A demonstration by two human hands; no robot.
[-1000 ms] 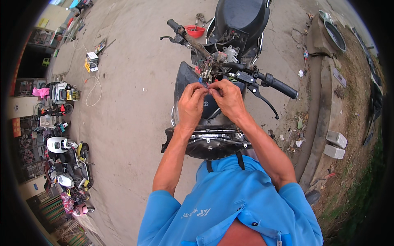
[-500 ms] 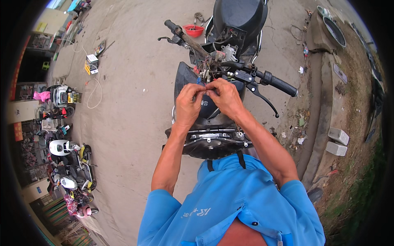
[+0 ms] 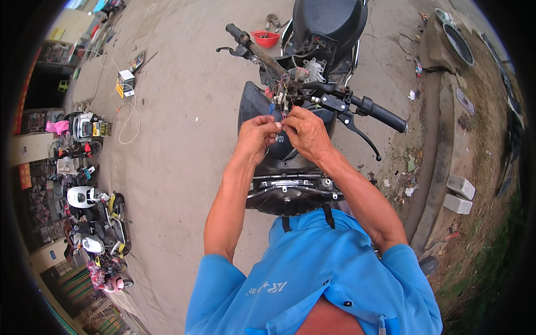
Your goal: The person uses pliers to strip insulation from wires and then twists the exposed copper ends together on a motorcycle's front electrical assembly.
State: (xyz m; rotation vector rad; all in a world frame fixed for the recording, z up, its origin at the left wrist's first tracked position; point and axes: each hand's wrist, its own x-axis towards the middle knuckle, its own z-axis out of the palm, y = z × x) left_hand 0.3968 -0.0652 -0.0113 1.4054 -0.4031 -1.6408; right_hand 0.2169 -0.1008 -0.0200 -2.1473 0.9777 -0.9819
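My left hand (image 3: 257,137) and my right hand (image 3: 307,133) meet fingertip to fingertip over the black front panel (image 3: 279,148) of an electric scooter. Thumb and fingers of both are pinched. Thin wires from the exposed bundle (image 3: 282,95) run down to the right fingertips, which close on one of them. What the left fingertips pinch is too small to make out. A blue connector (image 3: 272,108) hangs just beyond the left fingers. Behind the bundle lie the bare handlebar (image 3: 268,63), a brake lever (image 3: 360,134) and the black seat (image 3: 328,25).
A red bowl (image 3: 265,39) stands on the concrete beyond the left grip. Several parked scooters (image 3: 84,196) line the left side. A boxed device (image 3: 126,81) with a pale cable lies on the ground there. At right are a kerb (image 3: 432,167) and white blocks (image 3: 460,186).
My left hand has turned slightly, its thumb now stretched toward the right fingertips. The right hand stays nearly in place, still pinching. The view has shifted a little.
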